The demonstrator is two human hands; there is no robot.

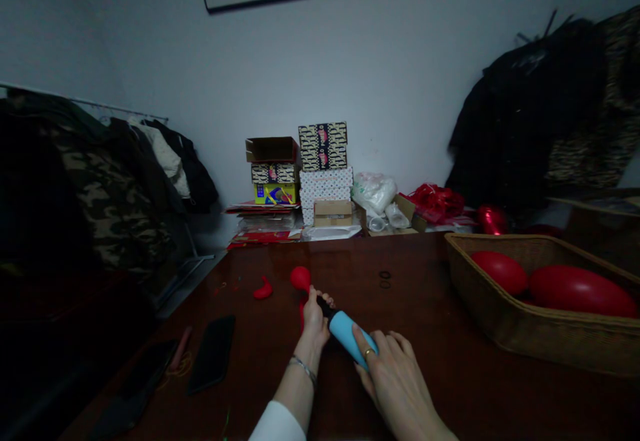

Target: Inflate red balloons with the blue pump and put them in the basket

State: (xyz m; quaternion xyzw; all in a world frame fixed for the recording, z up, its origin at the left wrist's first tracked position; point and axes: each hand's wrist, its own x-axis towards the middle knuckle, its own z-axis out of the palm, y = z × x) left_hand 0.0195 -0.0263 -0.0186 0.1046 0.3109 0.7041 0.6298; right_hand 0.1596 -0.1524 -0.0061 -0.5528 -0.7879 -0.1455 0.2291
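A light-blue hand pump (345, 334) with a black nozzle end lies slantwise above the table. My right hand (395, 368) is closed around its blue body. At the black end, my left hand (316, 314) pinches the neck of a red balloon (301, 278), whose small round bulb stands up past the fingers. A red strip hangs below the bulb, beside the left hand. The fingers hide where balloon and nozzle meet. Farther left, a limp red balloon (263, 289) rests on the tabletop.
The brown table (400, 401) bears a wicker basket (480, 318) with large red balloons (580, 290) at right. A dark phone (213, 353) and a reddish stick (181, 348) with thin bands lie at left. Stacked boxes (326, 188) and plastic bags (375, 191) stand behind the table.
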